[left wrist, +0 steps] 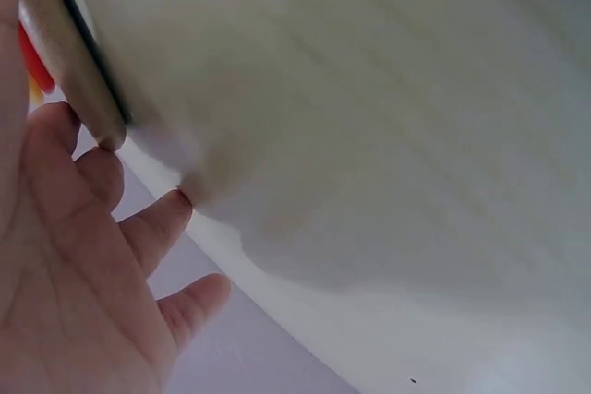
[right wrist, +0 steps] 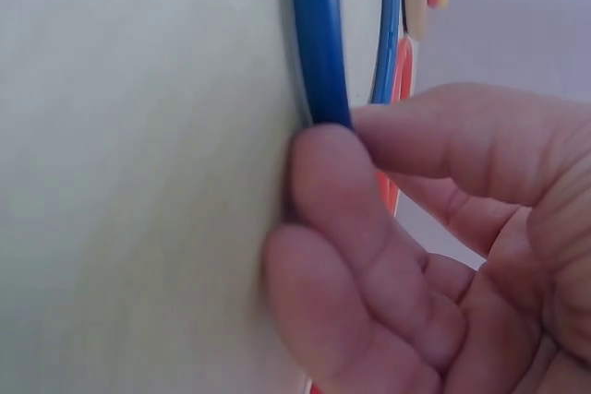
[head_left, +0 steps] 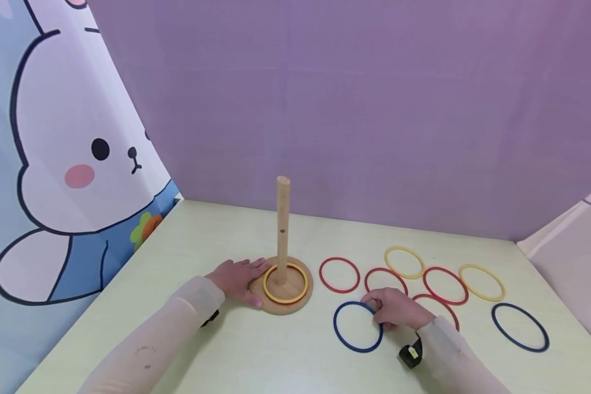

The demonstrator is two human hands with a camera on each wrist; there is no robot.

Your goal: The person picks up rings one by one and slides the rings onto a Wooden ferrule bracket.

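Observation:
A wooden peg (head_left: 283,230) stands upright on a round wooden base (head_left: 303,304). Around the peg's foot lies a yellow ring (head_left: 300,267), with a red edge visible under it. My left hand (head_left: 237,279) rests at the left edge of the base, fingers spread; in the left wrist view the same hand (left wrist: 83,237) touches the base's rim (left wrist: 78,62). To the right of the base, my right hand (head_left: 399,307) pinches the right edge of a blue ring (head_left: 336,329) between thumb and fingers. The right wrist view shows this blue ring (right wrist: 319,34) at the fingertips, close to the tabletop.
Several loose rings lie on the pale table (head_left: 256,355): a red ring (head_left: 320,273) near the base, more red and yellow ones around my right hand, and another blue ring (head_left: 493,317) far right. A purple cloth wall (head_left: 374,109) borders the back.

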